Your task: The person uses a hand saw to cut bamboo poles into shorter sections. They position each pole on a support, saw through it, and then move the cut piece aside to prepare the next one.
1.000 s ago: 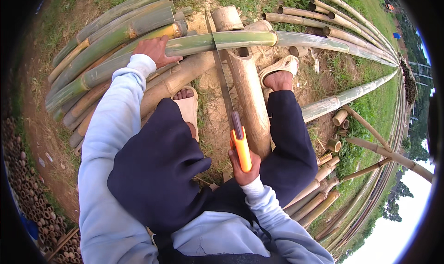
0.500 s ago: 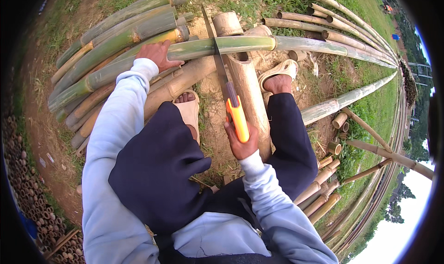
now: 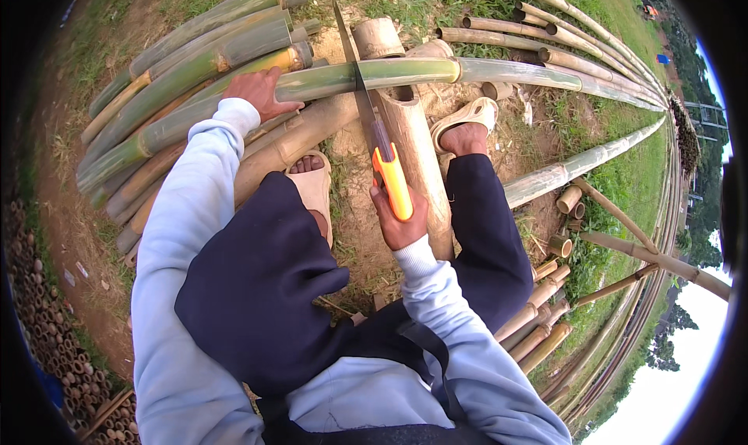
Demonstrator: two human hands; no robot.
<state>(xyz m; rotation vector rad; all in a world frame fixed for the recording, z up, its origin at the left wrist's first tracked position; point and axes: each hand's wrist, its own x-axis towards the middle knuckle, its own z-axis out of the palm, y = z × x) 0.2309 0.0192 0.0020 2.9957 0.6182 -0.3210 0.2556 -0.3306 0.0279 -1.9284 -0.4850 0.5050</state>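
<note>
Bamboo pole (image 3: 405,72), long and green, lies crosswise in front of us, its long axis running left to right and bending with the lens toward the far right. It is green along the middle, paler and greyer toward the right end, with ringed nodes along its length. It rests on top of a thick tan bamboo log (image 3: 417,157) whose hollow cut end sits just beneath it; the log points away from us, nearly at right angles to the pole.

Our right hand (image 3: 401,225) has its grip closed around the orange handle of a saw (image 3: 374,125). The thin blade points away from us and slightly left, crossing the pole near its middle and touching it there.

Our left hand (image 3: 257,93) presses flat on the pole's left part, fingers spread over it rather than wrapped around.

We crouch with both feet in beige sandals (image 3: 466,116), one on each side of the log. A heap of green and yellow bamboo stalks (image 3: 195,63) lies on the ground to the left, just beside the pole.
</note>
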